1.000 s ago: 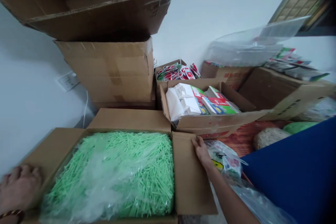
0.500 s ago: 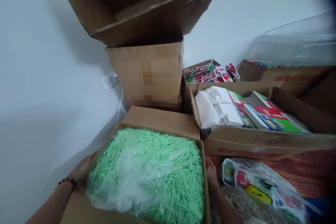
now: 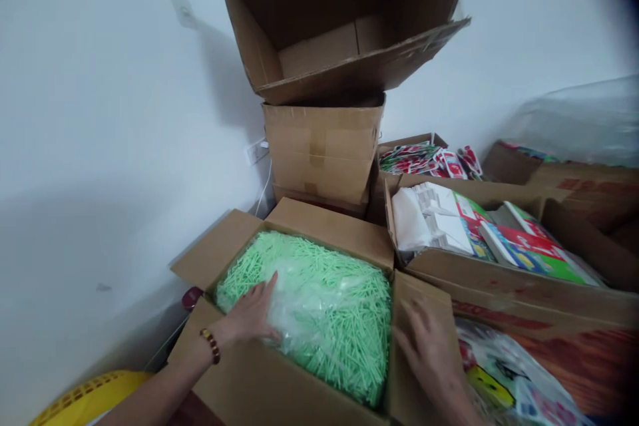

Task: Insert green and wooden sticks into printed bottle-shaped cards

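Observation:
An open cardboard box in front of me is full of thin light-green sticks, partly covered by clear plastic film. My left hand lies over the left part of the box with fingers spread, touching or just above the film. A beaded bracelet circles that wrist. My right hand is at the folded-out right flap, fingers apart and somewhat blurred; whether it touches the flap I cannot tell. Neither hand grips anything.
Cardboard boxes are stacked behind, an open one on top. To the right, a box holds printed packs. Behind it are red printed cards. A plastic bag lies at lower right, a yellow basket at lower left.
Both hands have left the box's sides. The left and right flaps now lie outward. My left hand has come over the sticks, my right hand over the right flap. The view has shifted left.

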A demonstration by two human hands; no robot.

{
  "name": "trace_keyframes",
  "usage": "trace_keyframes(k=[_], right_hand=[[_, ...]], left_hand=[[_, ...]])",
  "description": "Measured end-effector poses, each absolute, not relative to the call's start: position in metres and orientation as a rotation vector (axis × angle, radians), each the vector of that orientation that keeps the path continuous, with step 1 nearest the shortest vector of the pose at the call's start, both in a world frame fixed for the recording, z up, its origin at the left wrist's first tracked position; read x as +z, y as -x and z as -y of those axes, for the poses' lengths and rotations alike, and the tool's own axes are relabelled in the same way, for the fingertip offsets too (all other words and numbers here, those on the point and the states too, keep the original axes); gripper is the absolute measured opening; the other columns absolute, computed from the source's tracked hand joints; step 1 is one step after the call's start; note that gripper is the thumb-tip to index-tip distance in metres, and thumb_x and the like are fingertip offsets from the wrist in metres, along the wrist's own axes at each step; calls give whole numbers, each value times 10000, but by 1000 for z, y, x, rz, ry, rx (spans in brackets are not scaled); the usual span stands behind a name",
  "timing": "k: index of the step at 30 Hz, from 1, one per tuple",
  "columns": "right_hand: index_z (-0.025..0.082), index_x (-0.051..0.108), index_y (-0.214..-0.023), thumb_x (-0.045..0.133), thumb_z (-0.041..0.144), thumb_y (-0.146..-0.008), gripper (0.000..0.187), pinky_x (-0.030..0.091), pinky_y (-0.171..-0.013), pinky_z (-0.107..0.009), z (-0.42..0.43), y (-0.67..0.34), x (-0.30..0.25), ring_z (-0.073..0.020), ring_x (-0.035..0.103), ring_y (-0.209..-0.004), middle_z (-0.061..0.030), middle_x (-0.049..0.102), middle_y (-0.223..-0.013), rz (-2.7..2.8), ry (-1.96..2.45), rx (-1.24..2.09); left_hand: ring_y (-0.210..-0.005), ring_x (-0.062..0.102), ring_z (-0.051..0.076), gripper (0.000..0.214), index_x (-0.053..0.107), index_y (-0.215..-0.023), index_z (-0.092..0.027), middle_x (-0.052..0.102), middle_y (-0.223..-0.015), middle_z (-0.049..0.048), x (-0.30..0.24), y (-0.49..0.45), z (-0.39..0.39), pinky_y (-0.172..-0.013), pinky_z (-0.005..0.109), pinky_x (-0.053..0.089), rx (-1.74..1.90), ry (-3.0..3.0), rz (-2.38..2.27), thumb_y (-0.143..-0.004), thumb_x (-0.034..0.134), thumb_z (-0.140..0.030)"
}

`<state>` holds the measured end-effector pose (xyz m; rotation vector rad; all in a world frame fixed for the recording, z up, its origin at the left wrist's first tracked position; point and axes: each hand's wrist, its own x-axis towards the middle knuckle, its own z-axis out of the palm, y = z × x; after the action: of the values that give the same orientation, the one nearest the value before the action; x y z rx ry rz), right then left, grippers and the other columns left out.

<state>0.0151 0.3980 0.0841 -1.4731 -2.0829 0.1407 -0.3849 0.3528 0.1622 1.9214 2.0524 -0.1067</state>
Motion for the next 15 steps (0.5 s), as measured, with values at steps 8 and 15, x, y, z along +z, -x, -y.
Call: trace_keyframes(k=[8,15], right_hand=[[69,238,-1468,635,653,-629,1097,28,-1104,-626,-389,138,110,-398,69,-1424,-214,156,-1542,2509,1266,234],[-29,205,-1451,588,628,-689,1076,47,-1103,-608,-435,238,113,-384,85,-1426,-277,130,-1524,2472,1194,345]], left_hand=[[-980,616,205,354,645,-1017,-186,667,-1040,84,211,383,-394,-895,291,424,166,-1941,-2141,-766,428,-64],[-925,635,200,326,645,-953,-159,699,-979,90,225,363,-407,-814,263,430,370,-1832,-2249,-721,457,-26]])
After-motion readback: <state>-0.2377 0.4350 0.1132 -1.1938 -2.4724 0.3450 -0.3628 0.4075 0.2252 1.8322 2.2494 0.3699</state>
